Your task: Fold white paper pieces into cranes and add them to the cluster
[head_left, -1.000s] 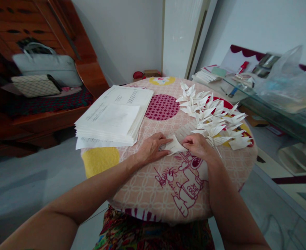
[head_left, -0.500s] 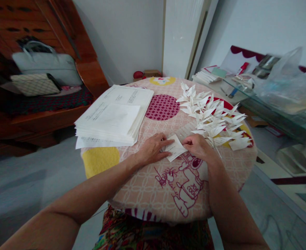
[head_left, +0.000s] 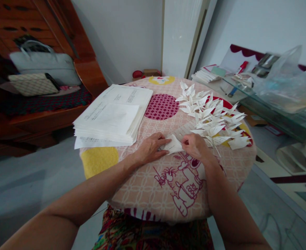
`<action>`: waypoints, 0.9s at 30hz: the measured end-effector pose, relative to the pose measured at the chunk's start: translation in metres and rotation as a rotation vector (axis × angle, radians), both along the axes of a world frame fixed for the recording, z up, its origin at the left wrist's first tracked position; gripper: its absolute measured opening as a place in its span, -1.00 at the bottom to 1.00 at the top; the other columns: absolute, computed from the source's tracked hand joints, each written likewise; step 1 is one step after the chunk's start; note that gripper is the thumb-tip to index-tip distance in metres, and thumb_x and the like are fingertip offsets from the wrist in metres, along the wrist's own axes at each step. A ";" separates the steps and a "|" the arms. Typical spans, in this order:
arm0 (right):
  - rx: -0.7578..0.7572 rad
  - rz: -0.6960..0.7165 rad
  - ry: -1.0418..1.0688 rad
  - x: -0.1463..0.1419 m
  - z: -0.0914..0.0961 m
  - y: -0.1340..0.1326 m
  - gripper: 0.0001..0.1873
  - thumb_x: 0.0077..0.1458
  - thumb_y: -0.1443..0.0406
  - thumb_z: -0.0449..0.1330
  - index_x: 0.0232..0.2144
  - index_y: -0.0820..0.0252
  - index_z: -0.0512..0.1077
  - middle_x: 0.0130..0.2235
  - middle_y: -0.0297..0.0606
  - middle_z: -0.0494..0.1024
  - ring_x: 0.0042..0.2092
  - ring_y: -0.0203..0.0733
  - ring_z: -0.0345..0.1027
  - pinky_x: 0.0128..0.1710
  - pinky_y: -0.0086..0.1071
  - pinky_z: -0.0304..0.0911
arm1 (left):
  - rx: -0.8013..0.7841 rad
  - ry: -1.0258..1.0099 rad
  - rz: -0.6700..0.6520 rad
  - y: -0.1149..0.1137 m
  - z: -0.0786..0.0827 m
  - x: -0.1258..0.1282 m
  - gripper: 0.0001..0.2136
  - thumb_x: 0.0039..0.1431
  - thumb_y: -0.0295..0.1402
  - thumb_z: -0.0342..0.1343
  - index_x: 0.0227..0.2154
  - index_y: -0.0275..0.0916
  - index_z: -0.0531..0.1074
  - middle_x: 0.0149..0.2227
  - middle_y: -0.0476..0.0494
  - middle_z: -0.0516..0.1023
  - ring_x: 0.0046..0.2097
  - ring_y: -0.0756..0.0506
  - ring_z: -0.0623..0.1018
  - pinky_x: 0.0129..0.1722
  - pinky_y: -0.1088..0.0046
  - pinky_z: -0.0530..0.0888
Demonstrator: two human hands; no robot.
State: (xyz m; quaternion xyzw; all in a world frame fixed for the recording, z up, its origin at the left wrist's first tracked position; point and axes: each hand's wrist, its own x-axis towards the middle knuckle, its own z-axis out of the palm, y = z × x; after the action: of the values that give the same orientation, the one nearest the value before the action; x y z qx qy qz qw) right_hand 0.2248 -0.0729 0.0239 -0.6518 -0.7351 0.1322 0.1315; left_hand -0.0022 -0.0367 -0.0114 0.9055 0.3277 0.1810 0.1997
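A small folded sheet of printed paper (head_left: 175,145) lies near the middle of the cloth-covered table, between my hands. My left hand (head_left: 151,148) holds its left side, with the forefinger across the top and the thumb at the lower edge. At the right end, the curled fingers of my right hand (head_left: 196,146) pinch the paper; their tips are partly hidden. Just behind it, a strip of printed paper (head_left: 181,131) rests on the cloth. Many folded paper cranes (head_left: 210,114) are spread to the right, beyond my right hand.
A thick stack of printed sheets (head_left: 111,114) stands at the table's left. The round table's patterned cloth (head_left: 142,191) shows in front. To the right, a glass shelf (head_left: 273,111) carries a plastic bag (head_left: 286,86). Handbags rest on a wooden seat (head_left: 51,114) at left.
The folded paper has gone from a flat diamond shape to a narrower one, its lower point no longer sticking out. My right hand has turned slightly; my left stays in place.
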 end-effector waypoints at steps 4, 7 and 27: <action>-0.103 -0.054 0.319 0.008 -0.009 0.003 -0.90 -0.05 0.42 0.15 -0.52 0.20 0.46 -0.57 -0.35 0.52 -0.50 -0.29 0.36 -0.47 -0.47 0.16 | -0.025 -0.025 -0.009 0.000 0.001 -0.002 -0.58 0.19 -0.32 0.20 0.13 -0.16 0.45 -0.04 -0.19 0.46 0.01 -0.15 0.49 0.07 0.27 0.44; -0.332 -0.121 0.618 0.012 -0.012 0.003 -0.93 -0.03 0.37 0.14 -0.45 0.19 0.43 -0.68 -0.42 0.44 -0.67 -0.32 0.26 -0.64 -0.50 0.11 | -0.036 -0.028 -0.011 -0.001 0.003 -0.003 -0.56 0.18 -0.36 0.18 0.14 -0.18 0.44 -0.02 -0.20 0.45 0.03 -0.15 0.49 0.07 0.28 0.45; -0.448 -0.146 1.092 0.017 -0.011 0.003 -0.77 -0.14 0.31 0.32 -0.34 0.29 0.53 -0.46 -0.27 0.58 -0.54 -0.27 0.46 -0.59 -0.44 0.45 | 0.000 -0.017 -0.015 -0.002 0.001 -0.003 -0.54 0.15 -0.42 0.17 0.15 -0.19 0.44 -0.03 -0.22 0.47 0.01 -0.16 0.50 0.07 0.27 0.45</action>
State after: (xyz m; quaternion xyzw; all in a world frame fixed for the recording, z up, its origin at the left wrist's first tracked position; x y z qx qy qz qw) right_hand 0.2419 -0.0703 0.0131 -0.5502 -0.4683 0.5910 0.3587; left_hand -0.0048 -0.0384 -0.0104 0.9064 0.3190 0.1872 0.2040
